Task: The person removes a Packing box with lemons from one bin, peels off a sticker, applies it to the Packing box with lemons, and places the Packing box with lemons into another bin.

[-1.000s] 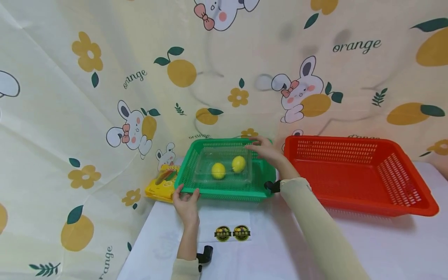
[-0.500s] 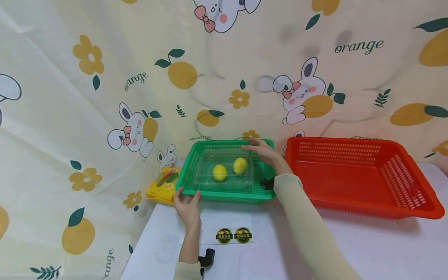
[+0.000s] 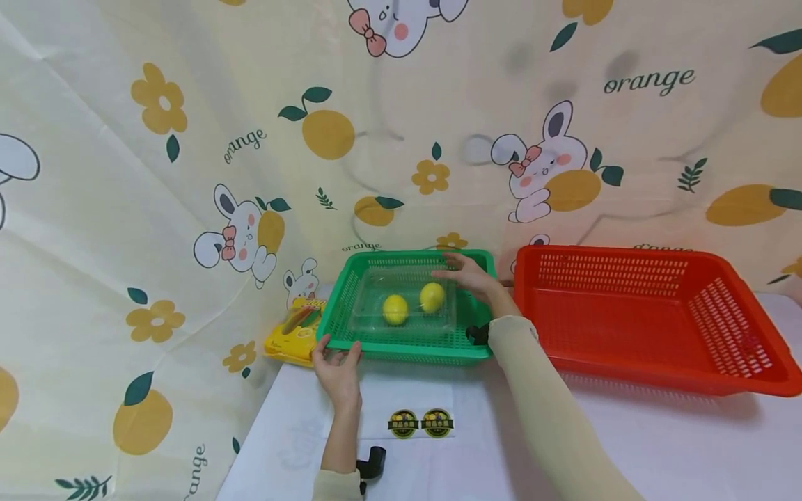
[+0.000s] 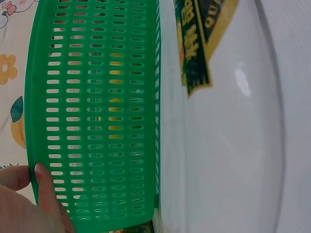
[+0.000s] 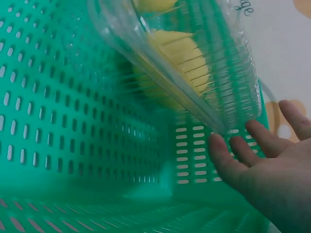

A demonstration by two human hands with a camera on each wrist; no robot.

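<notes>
Two lemons (image 3: 395, 309) lie inside a clear plastic fruit box (image 3: 370, 296), its lid over them in the right wrist view. The box sits in a green perforated basket (image 3: 407, 348). My left hand (image 3: 338, 372) holds the basket's rim at its near left corner, with the thumb (image 4: 46, 187) against the outer wall. Over the basket's right part reaches my right hand (image 3: 470, 275), its fingers loosely spread. In the right wrist view, the fingertips (image 5: 216, 141) are right at the box's edge, beside the lemon (image 5: 170, 63) inside.
A larger red basket (image 3: 626, 327) stands at the right. To the left of the green basket lies a yellow printed bag (image 3: 291, 341). A sheet with two round black-and-gold stickers (image 3: 403, 423) lies in front. Behind hangs a patterned cloth (image 3: 376, 139).
My right hand shifts slightly left, then back a little to the right, near the fruit box. My left hand stays at the basket's corner. The whole view drifts slightly.
</notes>
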